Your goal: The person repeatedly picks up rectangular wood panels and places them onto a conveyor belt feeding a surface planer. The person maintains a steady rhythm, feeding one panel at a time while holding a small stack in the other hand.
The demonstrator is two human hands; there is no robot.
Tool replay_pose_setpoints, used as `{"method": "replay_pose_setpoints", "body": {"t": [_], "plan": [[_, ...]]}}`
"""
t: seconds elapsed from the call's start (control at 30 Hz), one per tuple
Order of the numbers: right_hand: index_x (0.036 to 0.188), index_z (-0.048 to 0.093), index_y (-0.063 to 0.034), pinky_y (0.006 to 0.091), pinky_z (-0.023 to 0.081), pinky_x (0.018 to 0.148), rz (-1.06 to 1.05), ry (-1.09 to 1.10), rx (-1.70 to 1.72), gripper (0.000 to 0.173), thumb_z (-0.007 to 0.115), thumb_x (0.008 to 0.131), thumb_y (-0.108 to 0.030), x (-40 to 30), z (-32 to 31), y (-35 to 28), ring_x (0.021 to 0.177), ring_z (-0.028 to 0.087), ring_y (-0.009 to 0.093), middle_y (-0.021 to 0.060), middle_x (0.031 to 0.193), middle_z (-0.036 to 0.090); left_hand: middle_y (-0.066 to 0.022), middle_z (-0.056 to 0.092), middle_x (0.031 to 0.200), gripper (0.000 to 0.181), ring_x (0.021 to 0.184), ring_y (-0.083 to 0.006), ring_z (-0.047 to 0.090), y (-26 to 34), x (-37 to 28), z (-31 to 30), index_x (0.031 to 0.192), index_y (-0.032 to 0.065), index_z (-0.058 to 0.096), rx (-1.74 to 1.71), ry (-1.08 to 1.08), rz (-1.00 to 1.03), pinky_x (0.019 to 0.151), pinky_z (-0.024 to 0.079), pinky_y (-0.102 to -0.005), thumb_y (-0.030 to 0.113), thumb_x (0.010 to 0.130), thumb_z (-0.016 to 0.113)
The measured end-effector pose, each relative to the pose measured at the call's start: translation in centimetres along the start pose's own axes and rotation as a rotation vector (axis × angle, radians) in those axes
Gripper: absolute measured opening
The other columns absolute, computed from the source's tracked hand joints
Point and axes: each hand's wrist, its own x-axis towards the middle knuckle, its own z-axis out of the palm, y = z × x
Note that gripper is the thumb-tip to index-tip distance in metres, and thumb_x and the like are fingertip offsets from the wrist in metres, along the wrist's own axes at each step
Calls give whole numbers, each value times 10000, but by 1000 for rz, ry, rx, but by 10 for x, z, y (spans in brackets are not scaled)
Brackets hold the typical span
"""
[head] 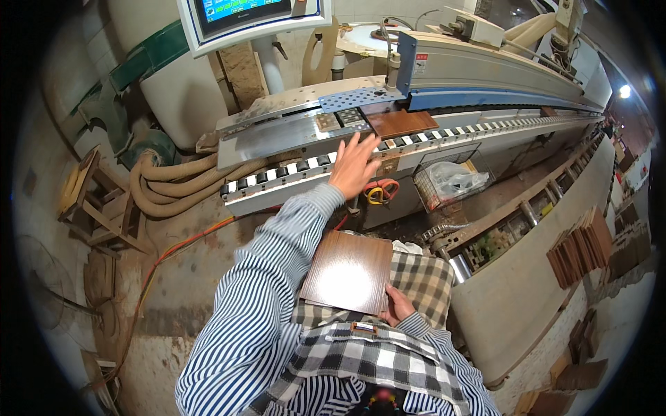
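Note:
My left hand [355, 165] reaches over the black-and-white roller rail [303, 165] of a long edge-banding machine, palm down with its fingers apart and nothing held. Just beyond its fingertips, a reddish-brown wood-grain panel [403, 122] lies partly under the machine's blue guard [468, 98]. Whether the fingertips touch the panel or the rail, I cannot tell. On my lap rest at least two dark brown wood-grain panels [354, 255], the top one shining with glare. My right hand [399, 306] grips them at their lower right edge, its fingers partly hidden beneath.
A wire basket [451, 179] with clear plastic hangs below the rail, near scissors [375, 195] with yellow and orange handles. Right of me runs a conveyor belt [512, 307]; stacked panels [580, 247] stand beyond. Dust hoses [177, 179] and a wooden stool [104, 203] are at left; a screen [244, 13] stands above.

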Motion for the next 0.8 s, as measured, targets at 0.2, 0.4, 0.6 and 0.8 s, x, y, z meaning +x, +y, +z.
{"method": "replay_pose_setpoints", "body": {"t": [0.2, 0.4, 0.6, 0.8], "plan": [[1300, 372, -23, 407, 565, 801, 25, 79, -35, 473, 422, 967, -356, -2, 5, 1, 953, 618, 218, 128, 1157, 555, -161, 502, 1273, 433, 1176, -339, 459, 21, -154, -45, 1262, 25, 471, -230, 63, -319, 997, 358, -395, 237, 893, 548], [1181, 472, -3, 294, 595, 634, 60, 146, -158, 475, 516, 919, -397, -6, 21, -6, 853, 636, 159, 106, 992, 621, -139, 602, 833, 334, 722, -182, 584, 21, -298, -57, 1067, -15, 520, -422, -144, -894, 670, 469, -322, 291, 932, 499], [1181, 464, -21, 275, 583, 569, 73, 215, -190, 478, 506, 920, -418, 0, 19, -1, 741, 642, 154, 88, 941, 628, -40, 539, 636, 323, 551, -105, 522, 25, -314, -40, 922, 6, 499, -725, -195, -1006, 515, 428, -268, 321, 963, 445], [1254, 420, -47, 292, 589, 613, 40, 125, -108, 488, 419, 952, -430, 6, 3, 5, 780, 653, 172, 96, 993, 630, -34, 544, 633, 311, 513, -90, 521, 10, -300, -41, 896, 19, 491, -831, -309, -974, 467, 431, -239, 313, 973, 423]]}}
